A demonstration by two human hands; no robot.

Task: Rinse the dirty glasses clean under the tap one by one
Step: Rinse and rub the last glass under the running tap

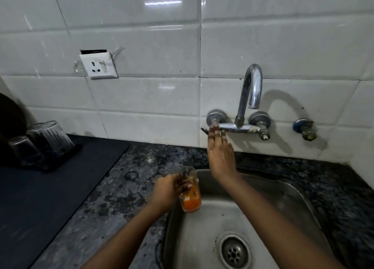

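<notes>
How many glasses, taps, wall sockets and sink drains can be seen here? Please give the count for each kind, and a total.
Glasses: 3, one with orange liquid gripped by the left hand, two upside down on the left
Taps: 1, with the right hand reaching to its left valve
Wall sockets: 1
Sink drains: 1
Total: 6

Upper left: blurred upturned glasses (50,139), count unclear; dark shape (10,123) cut by frame edge. Tap handle (212,125) partly behind right-hand fingers (217,135).
</notes>
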